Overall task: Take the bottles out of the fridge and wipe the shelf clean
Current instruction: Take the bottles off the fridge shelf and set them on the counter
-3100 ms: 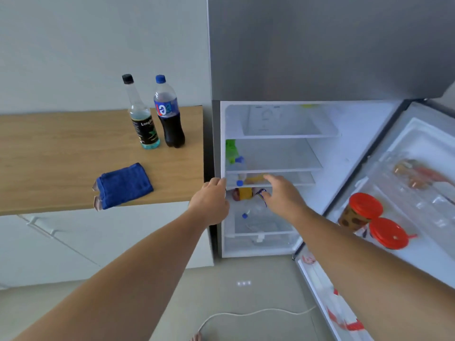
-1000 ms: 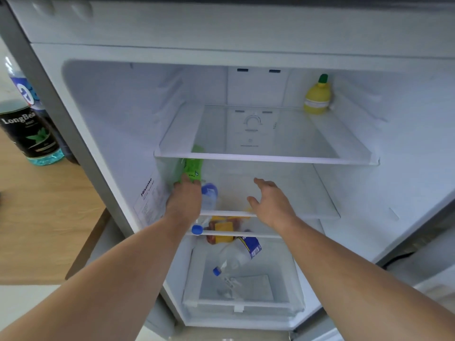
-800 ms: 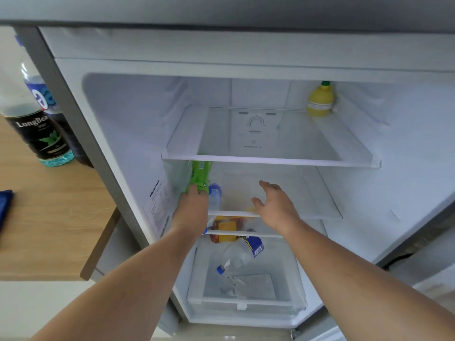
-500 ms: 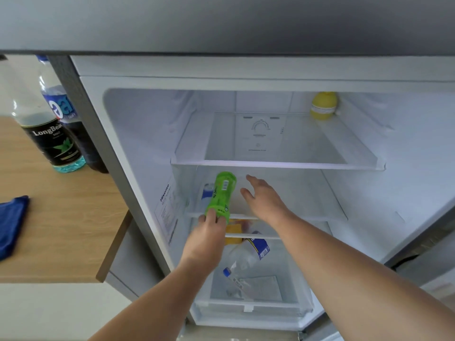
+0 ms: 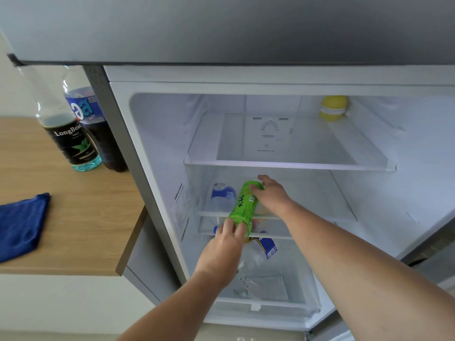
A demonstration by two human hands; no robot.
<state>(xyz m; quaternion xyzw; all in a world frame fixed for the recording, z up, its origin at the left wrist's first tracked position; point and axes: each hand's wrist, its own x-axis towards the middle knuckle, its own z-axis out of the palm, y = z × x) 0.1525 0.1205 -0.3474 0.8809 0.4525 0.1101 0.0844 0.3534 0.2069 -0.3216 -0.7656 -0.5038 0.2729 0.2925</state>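
Open fridge beside wooden tabletop [image 5: 81, 217], two bottles [image 5: 81, 134] already out, blue cloth [image 5: 21, 225] waiting. Left hand [image 5: 221, 252] grips green bottle [image 5: 243, 207] base at middle shelf [image 5: 307, 216] edge; right hand [image 5: 273, 195] clasps its top. Blue-capped bottle [image 5: 221, 196] remains; wiping not started. Lower bottles partly hidden.

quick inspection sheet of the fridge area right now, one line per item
surface: middle shelf not yet cleared or wiped
job's things: green bottle tilted at the shelf front; blue-capped bottle behind it; blue cloth on the counter
clutter: yellow squeeze bottle on the top shelf; two bottles on the counter
grippers: left hand grips the green bottle's near end; right hand at its far end
cables: nothing seen
surroundings: crisper drawer holds bottles
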